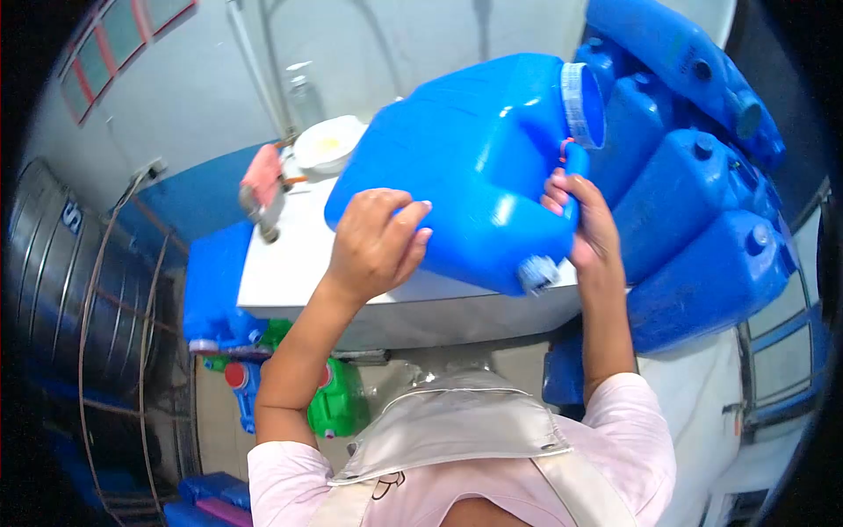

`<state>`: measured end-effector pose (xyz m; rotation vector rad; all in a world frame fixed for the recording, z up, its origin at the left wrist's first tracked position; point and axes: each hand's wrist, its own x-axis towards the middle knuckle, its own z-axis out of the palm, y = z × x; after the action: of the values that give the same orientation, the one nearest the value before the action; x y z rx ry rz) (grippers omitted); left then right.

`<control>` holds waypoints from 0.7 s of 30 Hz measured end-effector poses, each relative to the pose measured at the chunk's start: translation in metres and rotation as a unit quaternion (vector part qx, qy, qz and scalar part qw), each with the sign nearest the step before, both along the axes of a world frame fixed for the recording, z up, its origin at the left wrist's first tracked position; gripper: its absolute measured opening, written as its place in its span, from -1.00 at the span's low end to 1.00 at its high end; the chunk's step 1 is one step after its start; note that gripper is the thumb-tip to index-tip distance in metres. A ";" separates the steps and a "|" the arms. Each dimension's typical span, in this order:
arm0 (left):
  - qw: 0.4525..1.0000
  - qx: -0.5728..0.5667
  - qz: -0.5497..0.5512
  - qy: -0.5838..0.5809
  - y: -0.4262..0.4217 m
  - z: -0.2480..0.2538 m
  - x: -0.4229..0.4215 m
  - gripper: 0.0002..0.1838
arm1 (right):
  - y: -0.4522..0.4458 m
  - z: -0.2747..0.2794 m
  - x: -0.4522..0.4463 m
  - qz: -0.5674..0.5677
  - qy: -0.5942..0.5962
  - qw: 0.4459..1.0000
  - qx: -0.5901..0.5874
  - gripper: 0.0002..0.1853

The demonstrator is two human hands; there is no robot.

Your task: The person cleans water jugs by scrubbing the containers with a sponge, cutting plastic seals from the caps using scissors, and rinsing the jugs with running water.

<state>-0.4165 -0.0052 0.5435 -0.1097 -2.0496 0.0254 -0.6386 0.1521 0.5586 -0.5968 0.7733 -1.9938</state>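
Note:
A large blue plastic container (457, 149) lies tilted over the white counter, its wide open mouth facing right and a smaller whitish spout at its lower right. My right hand (584, 215) is wrapped round its handle. Against the container's lower left side rests my left hand (378, 241), with its fingers curled; whether they grip anything is hard to see. Behind the container, a white bowl (327, 145) with something yellow in it stands on the counter (281, 272), beside a faucet (263, 224) with a pink cloth (261, 176) over it.
Several blue containers (702, 263) are stacked at the right. Below the counter, at the left, are a blue container (215, 281) and a green jug (340, 400). A clear pump bottle (305, 97) stands behind the bowl. A metal tank (79, 263) is at the far left.

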 end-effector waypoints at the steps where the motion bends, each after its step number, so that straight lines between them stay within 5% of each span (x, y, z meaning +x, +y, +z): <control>1: 0.999 -0.009 -0.039 -0.017 -0.006 -0.009 -0.029 -0.68 | -0.013 -0.007 -0.021 -0.027 -0.004 1.000 -0.012 -0.89; 7: 0.990 -0.047 -0.056 -0.119 -0.035 -0.061 -0.129 -0.57 | -0.111 -0.075 -0.094 -0.180 -0.073 0.979 0.061 -0.91; 9: 0.983 -0.060 0.040 -0.168 -0.061 -0.102 -0.156 -0.53 | -0.138 -0.103 -0.096 -0.231 -0.085 0.965 0.086 -0.91; 11: 0.984 -0.068 0.023 -0.163 -0.088 -0.128 -0.173 -0.62 | -0.163 -0.139 -0.100 -0.272 -0.103 0.952 0.096 -0.91; 16: 0.981 0.004 0.027 -0.193 -0.134 -0.192 -0.206 -0.68 | -0.200 -0.197 -0.101 -0.375 -0.139 0.909 0.117 -0.89; 21: 0.971 0.100 0.037 -0.213 -0.142 -0.205 -0.222 -0.73 | -0.207 -0.216 -0.102 -0.431 -0.199 0.874 0.106 -0.89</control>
<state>-0.6384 -0.1473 0.3384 0.0947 -2.4721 -0.1719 -0.7404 -0.0546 0.3427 0.3827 1.0843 -2.6424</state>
